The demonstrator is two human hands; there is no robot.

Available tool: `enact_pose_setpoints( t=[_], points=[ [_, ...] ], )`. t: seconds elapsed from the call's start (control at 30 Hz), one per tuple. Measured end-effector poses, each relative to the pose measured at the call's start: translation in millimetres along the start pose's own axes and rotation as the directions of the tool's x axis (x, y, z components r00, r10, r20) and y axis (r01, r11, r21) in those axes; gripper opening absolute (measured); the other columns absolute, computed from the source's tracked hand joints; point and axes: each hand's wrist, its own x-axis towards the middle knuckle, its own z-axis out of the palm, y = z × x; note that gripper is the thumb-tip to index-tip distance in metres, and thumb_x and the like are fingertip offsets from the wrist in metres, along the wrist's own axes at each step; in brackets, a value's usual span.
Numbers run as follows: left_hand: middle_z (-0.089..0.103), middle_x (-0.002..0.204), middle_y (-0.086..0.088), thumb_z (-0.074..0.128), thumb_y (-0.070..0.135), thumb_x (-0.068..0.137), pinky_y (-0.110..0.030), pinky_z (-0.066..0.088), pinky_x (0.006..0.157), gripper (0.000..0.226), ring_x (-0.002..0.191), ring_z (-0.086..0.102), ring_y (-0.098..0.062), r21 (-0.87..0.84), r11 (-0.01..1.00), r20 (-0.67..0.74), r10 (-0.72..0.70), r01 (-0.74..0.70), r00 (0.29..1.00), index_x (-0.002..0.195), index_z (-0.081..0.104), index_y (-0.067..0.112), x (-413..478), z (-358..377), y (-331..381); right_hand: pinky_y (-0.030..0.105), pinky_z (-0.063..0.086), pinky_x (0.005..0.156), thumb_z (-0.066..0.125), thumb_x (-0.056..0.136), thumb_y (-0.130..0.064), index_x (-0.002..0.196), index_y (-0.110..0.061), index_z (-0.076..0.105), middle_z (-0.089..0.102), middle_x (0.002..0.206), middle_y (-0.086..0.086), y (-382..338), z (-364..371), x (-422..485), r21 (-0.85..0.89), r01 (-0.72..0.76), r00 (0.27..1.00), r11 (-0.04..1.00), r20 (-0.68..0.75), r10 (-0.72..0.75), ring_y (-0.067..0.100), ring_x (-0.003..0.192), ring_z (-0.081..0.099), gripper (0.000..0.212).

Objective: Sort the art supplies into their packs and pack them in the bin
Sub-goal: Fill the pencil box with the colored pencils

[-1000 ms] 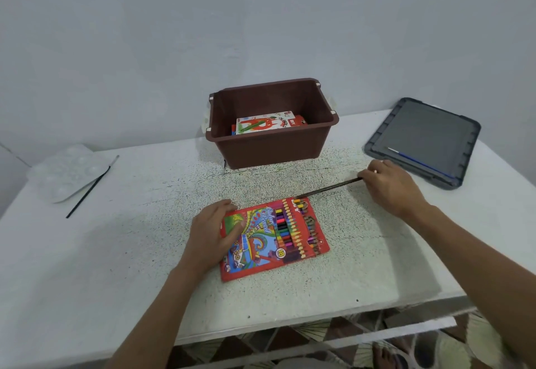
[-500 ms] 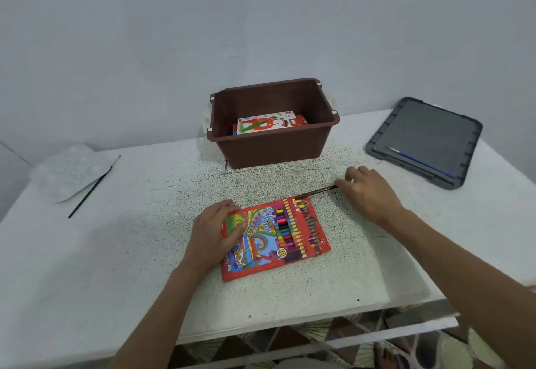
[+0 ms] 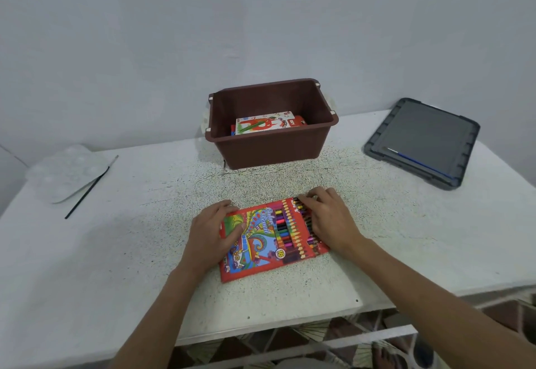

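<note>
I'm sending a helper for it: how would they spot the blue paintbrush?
Find the brown bin. To its right lies a grey lid; the blue paintbrush rests on it, near its front edge. The other brush, beside the white palette far left, is black.

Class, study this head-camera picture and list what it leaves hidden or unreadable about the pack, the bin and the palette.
- Head view: what the right hand grips or pushes at the top corner of the colour pencil pack; the hand covers it.
- Head view: lower contents of the bin; its near wall hides them.
- Head view: whether the palette wells hold paint; too pale and blurred.
</note>
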Motion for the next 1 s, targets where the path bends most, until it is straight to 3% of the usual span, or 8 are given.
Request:
enact_pose_setpoints(
  t=[0.13,0.3,0.43,0.53,0.7,0.83,0.9,1.0],
  points=[
    [0.057,0.134,0.004,0.054,0.062,0.083,-0.05,0.048,0.098,0.055,0.118,0.053,-0.012,-0.002,1.0,0.003,0.006,-0.006,1.0,0.122,0.062,0.024,1,0,0,0.037,0.044,0.081,0.045,0.089,-0.029,0.126,-0.017,0.064,0.06,0.114,0.007,0,-3,0,0.021,0.028,0.999,0.999,0.038,-0.029,0.024,0.095,0.049,0.044],
    [0.054,0.138,0.003,0.053,0.06,0.084,-0.049,0.044,0.102,0.055,0.122,0.051,-0.013,0.007,1.0,0.02,0.001,-0.001,1.0,0.124,0.061,0.024,1,-2,3,0.034,0.038,0.092,0.053,0.095,-0.012,0.136,-0.016,0.056,0.054,0.124,0.008,3,-5,3,0.117,-0.016,0.997,0.993,0.08,0.007,0.022,0.108,0.044,0.041],
    [0.05,0.142,0.0,0.044,0.061,0.088,-0.045,0.039,0.106,0.059,0.128,0.048,-0.016,0.013,0.999,0.014,0.05,-0.05,0.999,0.13,0.059,0.023,-2,1,15,0.041,0.044,0.094,0.043,0.097,-0.025,0.132,-0.011,0.057,0.055,0.126,0.008,-1,-3,-2,0.059,-0.041,0.997,0.997,0.064,0.037,0.023,0.108,0.044,0.04],
    [0.045,0.148,-0.001,0.033,0.07,0.09,-0.045,0.028,0.112,0.07,0.137,0.039,-0.019,0.078,0.992,0.062,0.097,-0.101,0.993,0.139,0.051,0.024,-8,9,24,0.041,0.043,0.092,0.025,0.094,-0.041,0.13,-0.014,0.058,0.054,0.128,0.006,-8,-3,-7,0.028,-0.049,0.995,0.998,0.083,0.046,0.021,0.108,0.042,0.056],
    [0.041,0.152,-0.003,0.023,0.073,0.09,-0.047,0.013,0.117,0.076,0.143,0.031,-0.024,0.152,0.981,0.087,0.109,-0.121,0.99,0.143,0.046,0.024,-11,10,30,0.043,0.039,0.102,0.015,0.095,-0.045,0.137,-0.014,0.05,0.049,0.137,0.004,-12,-8,-12,0.065,-0.06,0.992,0.996,0.116,0.052,0.02,0.121,0.039,0.063],
    [0.028,0.158,0.0,0.024,0.069,0.092,-0.038,0.005,0.119,0.073,0.148,0.02,-0.021,0.186,0.967,0.134,0.149,-0.172,0.98,0.148,0.04,0.024,-14,11,32,0.042,0.018,0.12,0.01,0.096,-0.066,0.15,-0.019,0.032,0.027,0.158,0.003,-7,-10,-17,0.041,-0.115,0.973,0.993,0.204,0.104,0.021,0.144,0.018,0.075],
    [0.024,0.16,0.0,0.02,0.07,0.093,-0.04,0.005,0.118,0.076,0.149,0.017,-0.022,0.19,0.963,0.148,0.165,-0.192,0.975,0.149,0.038,0.022,-17,14,32,0.037,0.0,0.119,0.011,0.091,-0.074,0.156,-0.023,0.012,0.004,0.164,0.001,-8,-11,-19,0.011,-0.135,0.942,0.991,0.313,0.124,0.021,0.15,-0.001,0.083],
    [0.024,0.16,-0.001,0.017,0.071,0.094,-0.042,0.007,0.118,0.078,0.149,0.017,-0.023,0.215,0.957,0.172,0.157,-0.193,0.973,0.15,0.037,0.021,-17,16,30,0.039,-0.009,0.119,0.003,0.081,-0.084,0.155,-0.025,-0.005,-0.013,0.163,0.003,-15,-10,-21,-0.014,-0.151,0.915,0.988,0.378,0.145,0.022,0.148,-0.019,0.095]
  ],
)
